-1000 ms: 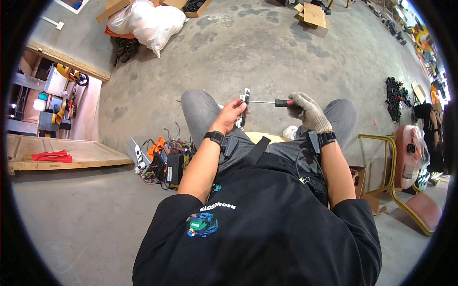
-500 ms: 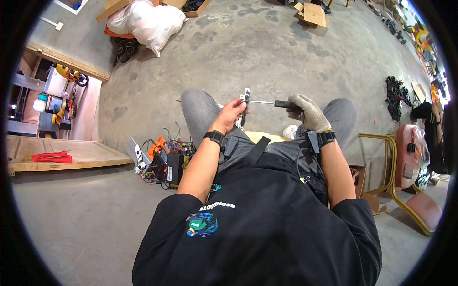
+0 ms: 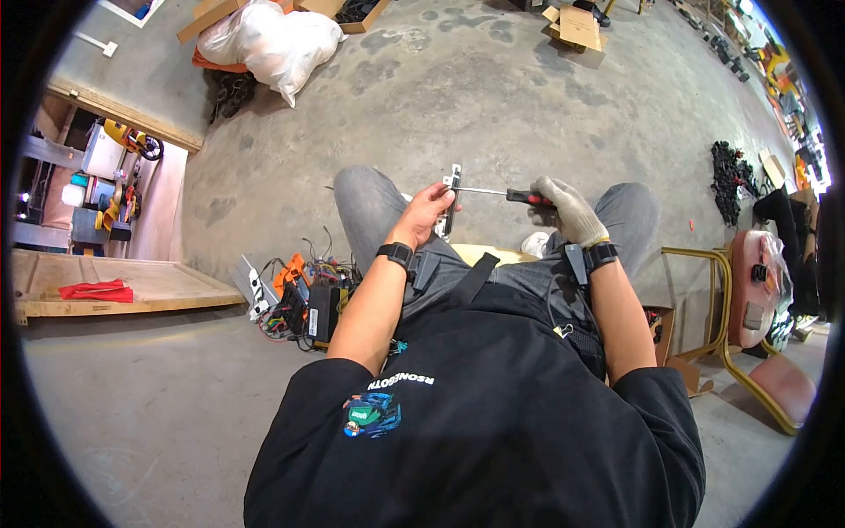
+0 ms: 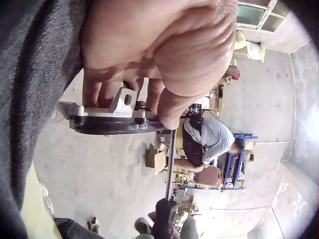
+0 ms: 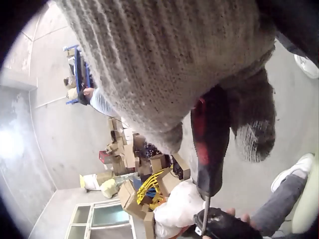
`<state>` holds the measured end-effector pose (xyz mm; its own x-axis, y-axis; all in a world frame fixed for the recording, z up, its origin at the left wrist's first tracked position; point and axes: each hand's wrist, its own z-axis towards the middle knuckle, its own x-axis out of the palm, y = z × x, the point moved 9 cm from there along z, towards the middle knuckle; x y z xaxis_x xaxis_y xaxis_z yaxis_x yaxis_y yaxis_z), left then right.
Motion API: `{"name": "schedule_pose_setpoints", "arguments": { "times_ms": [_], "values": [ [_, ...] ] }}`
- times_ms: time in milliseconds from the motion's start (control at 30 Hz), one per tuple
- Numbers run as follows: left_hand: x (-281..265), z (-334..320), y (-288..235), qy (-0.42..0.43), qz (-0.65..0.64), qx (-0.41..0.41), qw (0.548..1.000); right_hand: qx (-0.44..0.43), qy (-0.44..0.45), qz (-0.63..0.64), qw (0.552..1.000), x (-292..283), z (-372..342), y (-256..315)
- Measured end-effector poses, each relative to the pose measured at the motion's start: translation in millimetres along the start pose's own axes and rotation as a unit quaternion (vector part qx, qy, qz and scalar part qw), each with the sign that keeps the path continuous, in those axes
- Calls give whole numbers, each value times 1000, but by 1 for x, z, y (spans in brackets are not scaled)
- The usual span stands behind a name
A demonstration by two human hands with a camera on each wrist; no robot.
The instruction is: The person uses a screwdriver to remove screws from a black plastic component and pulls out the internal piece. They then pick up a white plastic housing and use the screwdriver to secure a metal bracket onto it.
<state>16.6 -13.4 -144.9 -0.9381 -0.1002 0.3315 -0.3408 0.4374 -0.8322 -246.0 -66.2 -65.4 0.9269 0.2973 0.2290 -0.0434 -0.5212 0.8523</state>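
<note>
My bare left hand (image 3: 424, 214) holds a long, narrow black part with silver metal brackets (image 4: 107, 125), upright between my knees in the head view. In the left wrist view its fingers lie behind the part and the thumb is at one end. My right hand (image 3: 570, 211), in a knitted glove with dark fingertips, grips the black and red handle of a screwdriver (image 5: 209, 144). The screwdriver's shaft (image 4: 170, 172) runs across to the part, its tip right by the left thumb and hidden there.
Tangled wires and electronic parts (image 3: 304, 295) lie on the floor beside my left leg. A wooden board (image 3: 132, 273) is farther left. At the right stands a gold-framed chair (image 3: 723, 299). White bags (image 3: 273, 48) and cardboard boxes lie ahead; another person (image 4: 212, 142) is in the background.
The screwdriver has turned about its length, its handle showing red, then black, then red again. The gloved fingers have shifted around the handle. My left hand and the part stay in place.
</note>
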Motion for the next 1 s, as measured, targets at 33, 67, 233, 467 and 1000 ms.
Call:
{"name": "schedule_pose_setpoints", "arguments": {
  "times_ms": [33,67,233,467,1000],
  "values": [
    [-1,1,1,0,0,0,1000,35,15,-20,999,1,0,-8],
    [-1,1,1,0,-4,1,1000,70,30,-40,996,0,0,-15],
    [0,1,2,11,-6,4,1000,-15,-5,8,1000,-4,4,1],
    [-1,3,3,11,4,5,1000,25,-38,45,998,-3,-5,1],
    [-2,4,4,11,-2,7,1000,37,25,-7,999,-3,4,-12]
  ]
}}
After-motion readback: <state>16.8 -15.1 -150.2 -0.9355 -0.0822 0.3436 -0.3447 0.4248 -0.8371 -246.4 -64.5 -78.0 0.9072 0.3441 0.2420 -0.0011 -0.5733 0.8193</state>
